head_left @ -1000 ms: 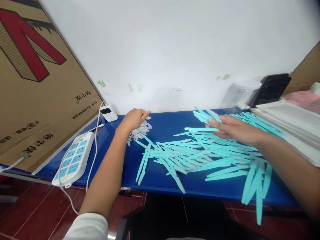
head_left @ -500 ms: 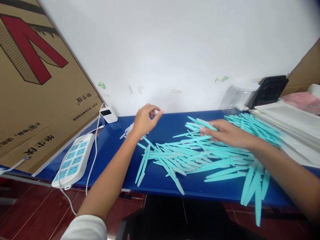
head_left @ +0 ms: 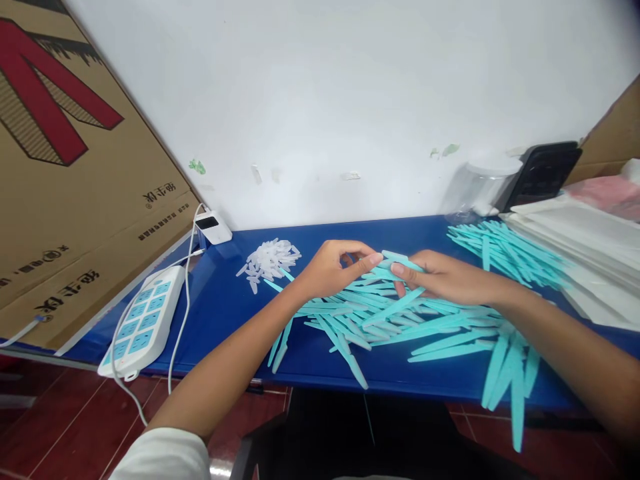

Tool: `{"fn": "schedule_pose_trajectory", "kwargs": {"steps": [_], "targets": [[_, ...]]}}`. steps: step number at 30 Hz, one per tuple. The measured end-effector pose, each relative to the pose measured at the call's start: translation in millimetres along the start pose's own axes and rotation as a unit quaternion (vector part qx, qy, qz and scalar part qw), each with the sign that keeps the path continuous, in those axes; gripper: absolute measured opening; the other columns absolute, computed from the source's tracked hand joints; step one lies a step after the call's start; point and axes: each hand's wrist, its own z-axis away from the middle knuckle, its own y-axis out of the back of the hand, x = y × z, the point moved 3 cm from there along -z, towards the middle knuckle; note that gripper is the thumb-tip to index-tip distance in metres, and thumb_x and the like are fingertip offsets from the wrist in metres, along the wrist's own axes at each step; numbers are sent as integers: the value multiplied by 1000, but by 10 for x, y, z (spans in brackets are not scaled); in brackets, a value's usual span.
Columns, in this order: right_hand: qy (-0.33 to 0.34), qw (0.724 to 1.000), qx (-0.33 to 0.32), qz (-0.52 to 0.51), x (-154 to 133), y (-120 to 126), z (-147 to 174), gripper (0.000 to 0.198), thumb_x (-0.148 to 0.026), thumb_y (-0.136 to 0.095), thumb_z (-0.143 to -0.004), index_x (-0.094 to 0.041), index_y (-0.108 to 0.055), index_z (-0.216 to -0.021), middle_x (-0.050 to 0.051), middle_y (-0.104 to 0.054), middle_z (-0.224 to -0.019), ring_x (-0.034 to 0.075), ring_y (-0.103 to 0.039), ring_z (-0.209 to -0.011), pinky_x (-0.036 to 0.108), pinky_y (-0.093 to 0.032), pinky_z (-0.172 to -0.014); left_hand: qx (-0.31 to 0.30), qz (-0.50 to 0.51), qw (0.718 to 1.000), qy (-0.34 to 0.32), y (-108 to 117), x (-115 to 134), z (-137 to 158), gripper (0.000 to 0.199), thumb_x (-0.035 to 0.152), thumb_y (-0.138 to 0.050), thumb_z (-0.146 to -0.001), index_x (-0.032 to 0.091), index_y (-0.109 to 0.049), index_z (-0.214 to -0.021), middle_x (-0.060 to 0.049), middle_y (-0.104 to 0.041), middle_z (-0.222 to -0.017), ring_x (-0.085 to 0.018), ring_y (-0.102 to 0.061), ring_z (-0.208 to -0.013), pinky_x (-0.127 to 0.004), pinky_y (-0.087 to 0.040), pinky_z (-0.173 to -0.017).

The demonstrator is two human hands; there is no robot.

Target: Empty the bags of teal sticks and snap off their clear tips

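Note:
My right hand [head_left: 440, 275] is closed around several teal eyebrow razors [head_left: 395, 256], held above the middle of the table. Thumb and forefinger of my left hand [head_left: 345, 265] pinch together at the razors' left end. A small translucent cap seems to be in that pinch, mostly hidden by the fingertips. Beneath both hands spreads a loose heap of teal razors [head_left: 345, 333], many with a pale translucent end. Left of my left hand lies a pile of small translucent caps [head_left: 273, 259].
A second razor pile [head_left: 505, 250] lies at right, beside stacked white sheets [head_left: 600, 240]. Behind it stand a clear jar [head_left: 483, 183] and a black stand [head_left: 545, 175]. At left are a power strip [head_left: 145, 323], cables, a small white device [head_left: 214, 228] and a large cardboard box [head_left: 100, 207].
My left hand has moved right and down, from beside the cap pile to the razors in my right hand. The cap pile is now uncovered. My right hand stays nearly in place.

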Motion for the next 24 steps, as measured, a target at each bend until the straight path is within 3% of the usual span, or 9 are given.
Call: {"fn": "schedule_pose_trajectory", "kwargs": {"steps": [5,10,15,17,21,24], "targets": [[-7,1000,9,27,-19,8,11,76,-87,-46,-92,-20,-82,-85,0,-47,-60,14,-49,-53,30,-46,-61,-13,-7,1000,3,41,25,8,34,51,-67,-99,20,-79,-93,-5,-78,-87,-15,-69,-76,-28,-54,-68],[-14,1000,-7,19,8,-36,-6,78,-88,-46,-90,-19,-80,-81,4,-59,-66,13,-48,-52,31,-42,-57,-41,-30,999,0,47,-14,22,27,46,-71,-96,21,-78,-91,-5,-79,-86,-15,-69,-76,-27,-54,-68],[-3,998,-29,51,-20,-59,-16,75,-85,-46,-93,-20,-82,-86,-5,-23,-51,10,-27,-47,28,-27,-51,-47,-32,998,-10,2,-6,23,28,46,-73,-95,21,-79,-105,-5,-79,-92,-16,-71,-83,-27,-54,-70],[-2,998,-42,53,-38,-70,-13,74,-84,-44,-95,-20,-81,-86,-6,-19,-51,10,-25,-47,27,-24,-50,-39,-23,999,-19,-24,13,19,29,46,-75,-96,21,-80,-109,-6,-80,-95,-16,-72,-86,-28,-54,-70],[-2,998,-53,33,-8,-90,-15,65,-79,-52,-95,-20,-78,-96,-4,-37,-58,10,-34,-49,26,-29,-51,-14,-5,1000,-26,-51,28,13,23,41,-75,-97,23,-83,-110,-7,-81,-98,-17,-73,-84,-30,-58,-74],[-2,998,-56,12,36,-99,-21,59,-76,-58,-93,-20,-73,-107,0,-59,-80,10,-44,-54,27,-37,-53,-10,-5,1000,-28,-42,23,8,21,37,-78,-95,23,-84,-110,-7,-81,-96,-18,-73,-83,-31,-58,-74]]}}
